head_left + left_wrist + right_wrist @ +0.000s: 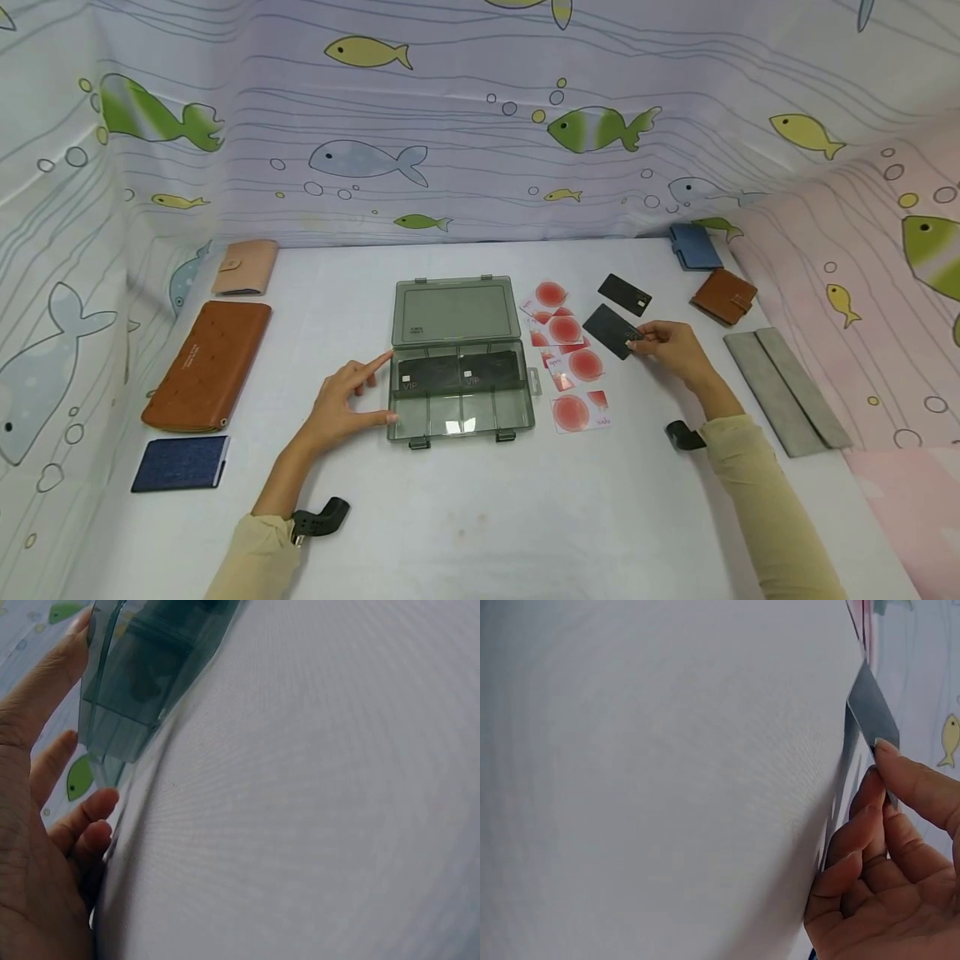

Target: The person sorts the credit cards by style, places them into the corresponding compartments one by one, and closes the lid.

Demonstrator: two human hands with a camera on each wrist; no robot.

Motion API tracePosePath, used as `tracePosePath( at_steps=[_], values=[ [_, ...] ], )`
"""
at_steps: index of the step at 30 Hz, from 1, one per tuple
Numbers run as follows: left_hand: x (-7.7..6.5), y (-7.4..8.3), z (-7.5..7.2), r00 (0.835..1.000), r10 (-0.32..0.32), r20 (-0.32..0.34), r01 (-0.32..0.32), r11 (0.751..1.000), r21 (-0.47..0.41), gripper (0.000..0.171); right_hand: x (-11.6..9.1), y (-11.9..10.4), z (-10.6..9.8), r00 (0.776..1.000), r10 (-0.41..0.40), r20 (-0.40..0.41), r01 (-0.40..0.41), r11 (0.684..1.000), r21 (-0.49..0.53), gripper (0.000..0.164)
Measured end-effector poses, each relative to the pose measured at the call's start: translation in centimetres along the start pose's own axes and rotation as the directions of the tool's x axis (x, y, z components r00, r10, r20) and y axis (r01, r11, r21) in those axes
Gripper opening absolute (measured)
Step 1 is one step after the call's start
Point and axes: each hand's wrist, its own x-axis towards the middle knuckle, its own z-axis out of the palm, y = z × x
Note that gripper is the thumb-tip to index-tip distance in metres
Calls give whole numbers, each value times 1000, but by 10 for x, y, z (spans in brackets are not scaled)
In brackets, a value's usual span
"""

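Note:
A translucent grey-green plastic divider box lies with its lid folded back. Two black cards marked VIP rest in its upper compartments. My left hand touches the box's left side with straight index finger and thumb; the left wrist view shows the index fingertip against the box wall. To the right of the box, my right hand pinches a black card by its right corner between thumb and fingers, seen tilted up in the right wrist view. Another black card with a gold chip lies just behind it.
Several red-and-white cards lie in a column beside the box. At left are a pink wallet, a brown zip wallet and a navy booklet. A blue wallet, a brown wallet and a grey wallet lie at right.

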Motion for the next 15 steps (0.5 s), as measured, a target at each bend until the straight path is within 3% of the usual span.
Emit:
tracePosePath(
  at_steps=[7,15],
  values=[
    [-1,4,-1,1000,-22,7,22,1000,7,94,0,-1,-1,999,43,24,-45,994,98,42],
    [0,4,-1,1000,-1,2,1,1000,15,94,2,-6,-2,999,14,42,-21,985,168,37]
  ],
)
